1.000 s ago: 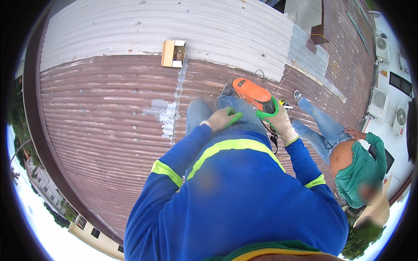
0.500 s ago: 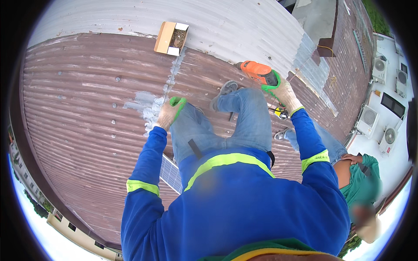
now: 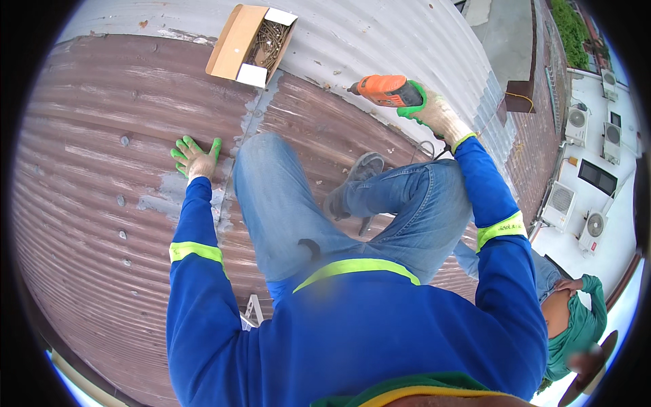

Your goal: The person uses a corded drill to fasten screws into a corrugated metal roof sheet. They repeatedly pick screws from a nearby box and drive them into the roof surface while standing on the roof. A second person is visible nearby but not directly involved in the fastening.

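My right hand (image 3: 434,114), in a white work glove with green fingers, grips an orange and black power drill (image 3: 383,89) by its handle. The drill's chuck points left, over the seam where brown sheeting meets pale sheeting. My left hand (image 3: 196,157), gloved alike, has its fingers spread on the brown corrugated metal roof (image 3: 95,142), beside a grey patched strip. Ahead of it stands an open cardboard box (image 3: 230,42) full of long screws (image 3: 269,42). A cord loops below my right wrist.
Pale corrugated sheeting (image 3: 380,34) lies at the far side. A person in a green shirt (image 3: 576,325) is close on my right. Air-conditioner units (image 3: 559,203) stand beyond the roof's right edge. A metal bracket (image 3: 252,312) shows by my left side.
My left hand has left my knee and gone down to the roof, its fingers spreading. My body has lowered toward the roof and the box. The drill stays in my right hand.
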`<control>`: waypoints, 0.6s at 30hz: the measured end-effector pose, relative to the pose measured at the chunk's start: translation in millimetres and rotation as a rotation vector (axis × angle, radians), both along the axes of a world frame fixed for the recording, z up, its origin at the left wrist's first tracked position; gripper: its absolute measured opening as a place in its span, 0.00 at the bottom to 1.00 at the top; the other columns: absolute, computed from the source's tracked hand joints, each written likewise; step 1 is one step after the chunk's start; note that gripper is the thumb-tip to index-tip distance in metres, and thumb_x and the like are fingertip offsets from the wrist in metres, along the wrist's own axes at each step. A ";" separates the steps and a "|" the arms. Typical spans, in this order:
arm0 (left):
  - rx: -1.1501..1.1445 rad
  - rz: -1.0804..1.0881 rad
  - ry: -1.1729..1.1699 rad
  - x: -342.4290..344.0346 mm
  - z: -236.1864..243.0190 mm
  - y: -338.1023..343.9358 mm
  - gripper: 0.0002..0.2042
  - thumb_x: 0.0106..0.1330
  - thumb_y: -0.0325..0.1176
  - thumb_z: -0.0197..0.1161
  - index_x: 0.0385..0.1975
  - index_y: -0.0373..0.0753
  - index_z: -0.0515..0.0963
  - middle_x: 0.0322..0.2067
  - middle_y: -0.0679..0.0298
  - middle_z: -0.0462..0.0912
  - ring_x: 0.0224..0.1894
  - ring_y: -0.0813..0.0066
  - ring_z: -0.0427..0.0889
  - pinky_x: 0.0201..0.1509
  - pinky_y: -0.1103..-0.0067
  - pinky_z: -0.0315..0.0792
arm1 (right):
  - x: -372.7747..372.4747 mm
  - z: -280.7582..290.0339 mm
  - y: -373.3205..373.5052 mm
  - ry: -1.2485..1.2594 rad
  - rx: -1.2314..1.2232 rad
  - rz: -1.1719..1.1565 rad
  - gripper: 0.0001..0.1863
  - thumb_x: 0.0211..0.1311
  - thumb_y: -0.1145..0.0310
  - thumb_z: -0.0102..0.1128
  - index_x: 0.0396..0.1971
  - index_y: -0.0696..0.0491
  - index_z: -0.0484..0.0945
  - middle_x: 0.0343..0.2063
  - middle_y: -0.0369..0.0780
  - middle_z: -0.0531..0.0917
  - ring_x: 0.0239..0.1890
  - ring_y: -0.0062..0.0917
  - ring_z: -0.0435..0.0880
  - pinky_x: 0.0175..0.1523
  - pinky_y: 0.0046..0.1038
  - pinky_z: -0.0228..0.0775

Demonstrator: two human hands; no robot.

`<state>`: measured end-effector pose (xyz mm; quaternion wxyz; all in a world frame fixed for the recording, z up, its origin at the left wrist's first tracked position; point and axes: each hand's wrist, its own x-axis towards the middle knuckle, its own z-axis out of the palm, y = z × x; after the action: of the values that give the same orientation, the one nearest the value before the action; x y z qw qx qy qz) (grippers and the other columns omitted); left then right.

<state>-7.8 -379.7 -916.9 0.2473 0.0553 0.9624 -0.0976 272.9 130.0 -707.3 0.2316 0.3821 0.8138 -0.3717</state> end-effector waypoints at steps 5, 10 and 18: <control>-0.034 -0.018 0.087 12.3 -20.7 5.9 0.63 0.64 0.86 0.43 0.85 0.40 0.32 0.85 0.49 0.30 0.84 0.33 0.24 0.84 0.39 0.32 | 4.8 -16.1 -16.4 0.015 0.107 -0.034 0.44 0.58 0.57 0.81 0.73 0.51 0.72 0.55 0.47 0.89 0.56 0.36 0.89 0.61 0.38 0.79; -0.072 -0.021 0.053 10.0 -12.2 10.0 0.63 0.65 0.85 0.44 0.85 0.40 0.30 0.85 0.47 0.28 0.84 0.31 0.24 0.84 0.39 0.30 | 15.3 -19.8 -33.8 0.094 0.111 -0.096 0.45 0.56 0.58 0.83 0.73 0.54 0.72 0.59 0.50 0.86 0.62 0.40 0.85 0.65 0.40 0.77; -0.057 0.002 0.006 8.0 -8.5 11.0 0.63 0.66 0.83 0.45 0.84 0.40 0.29 0.85 0.47 0.26 0.84 0.31 0.23 0.84 0.39 0.29 | 24.5 -25.8 -36.8 0.010 0.095 -0.187 0.45 0.59 0.52 0.80 0.74 0.51 0.71 0.61 0.49 0.85 0.63 0.39 0.85 0.65 0.40 0.77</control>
<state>0.2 -368.6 -925.4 0.2460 0.0470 0.9600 -0.1251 297.4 93.2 -733.1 0.1734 0.4652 0.7923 -0.3547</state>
